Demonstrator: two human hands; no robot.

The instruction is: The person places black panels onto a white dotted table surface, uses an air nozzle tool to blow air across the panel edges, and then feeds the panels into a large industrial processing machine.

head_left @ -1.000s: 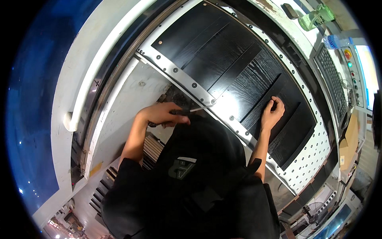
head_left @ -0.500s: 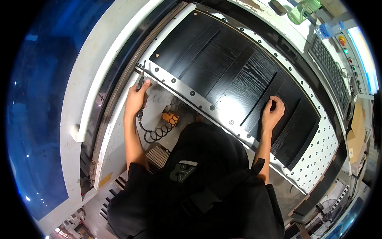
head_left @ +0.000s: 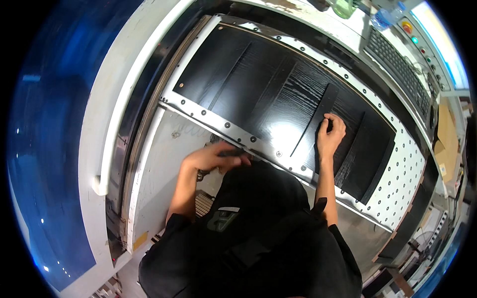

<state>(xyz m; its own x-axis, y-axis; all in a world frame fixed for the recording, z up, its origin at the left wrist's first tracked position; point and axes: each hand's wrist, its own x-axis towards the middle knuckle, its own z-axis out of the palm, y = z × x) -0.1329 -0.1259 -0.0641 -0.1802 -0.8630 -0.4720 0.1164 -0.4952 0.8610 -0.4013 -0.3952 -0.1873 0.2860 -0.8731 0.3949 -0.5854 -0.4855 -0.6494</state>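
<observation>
My left hand is smeared by motion beside my body, at the near edge of the machine bed. Its fingers are closed around an air blow gun, mostly hidden by the hand. Over the black wood-grain panels, my right hand has curled fingers, thumb and fingertips pinched at a narrow black strip. The strip slants across the panels, and its lower part runs past the hand toward the near edge. Another dark strip lies at the right end of the panels.
White perforated bed with black round dots surrounds the panels. Beyond it stand a keyboard, a water bottle, a green jug and a control panel with buttons. A white rail curves along the left.
My left hand has swung right and toward my body with the blow gun. My right hand stays at the strip, whose far end now looks shifted against the panels. The view has turned slightly.
</observation>
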